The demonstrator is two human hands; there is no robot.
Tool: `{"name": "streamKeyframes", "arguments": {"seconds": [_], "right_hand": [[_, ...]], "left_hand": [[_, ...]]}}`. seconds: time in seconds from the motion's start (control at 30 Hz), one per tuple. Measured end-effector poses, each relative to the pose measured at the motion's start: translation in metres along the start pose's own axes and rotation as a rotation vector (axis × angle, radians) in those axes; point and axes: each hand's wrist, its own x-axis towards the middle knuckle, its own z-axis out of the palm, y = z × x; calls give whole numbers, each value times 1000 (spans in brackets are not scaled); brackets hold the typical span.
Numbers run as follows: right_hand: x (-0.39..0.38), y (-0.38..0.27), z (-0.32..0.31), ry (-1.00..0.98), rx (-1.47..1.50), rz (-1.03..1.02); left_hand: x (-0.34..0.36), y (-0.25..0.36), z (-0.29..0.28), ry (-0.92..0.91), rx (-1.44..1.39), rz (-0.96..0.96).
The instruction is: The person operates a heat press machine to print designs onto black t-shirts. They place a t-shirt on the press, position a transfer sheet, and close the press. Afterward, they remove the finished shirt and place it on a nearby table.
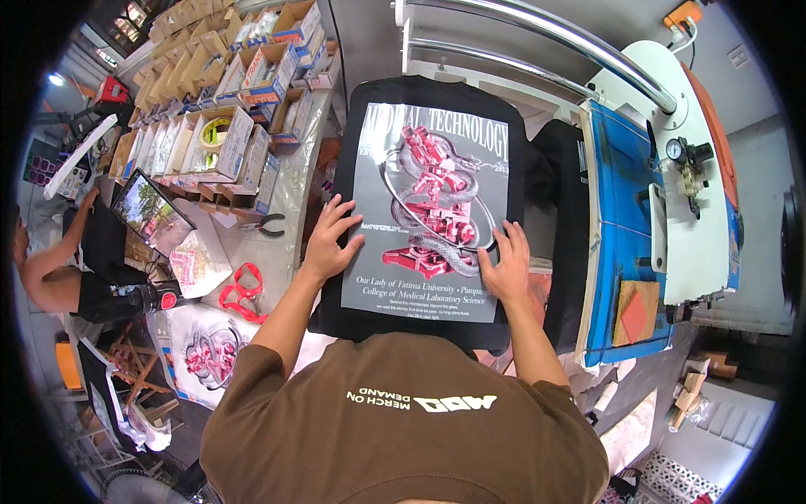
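A black garment [337,309] lies spread in front of me, bearing a large grey print sheet [374,202] with a pink microscope, a coiled snake and lettering. My left hand [329,245] rests at the print's left edge, fingers spread, with nothing gripped. On the opposite edge, my right hand [505,262] touches the print with its fingers apart. Another black garment [564,227] lies just right of the printed one.
A white press with a blue platen [621,235] and metal bars stands right and behind. Leftward are cardboard boxes [210,143], pliers [262,225], a red lanyard [239,292], a screen [151,212] and a printed sheet [206,353]. A co-worker's arm [46,265] shows at far left.
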Motion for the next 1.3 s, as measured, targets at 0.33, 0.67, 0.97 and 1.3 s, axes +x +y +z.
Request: {"name": "streamKeyframes", "arguments": {"seconds": [0.33, 0.67, 0.97, 1.3], "right_hand": [[-1, 0, 2, 25, -2, -10], [-4, 2, 4, 29, -6, -7], [5, 10, 17, 22, -82, 22], [10, 0, 12, -72, -90, 174]], "left_hand": [[-2, -3, 4, 34, -28, 0], [-2, -2, 5, 49, -30, 23], [22, 55, -4, -191, 220, 239], [-59, 109, 47, -413, 58, 524]]}}
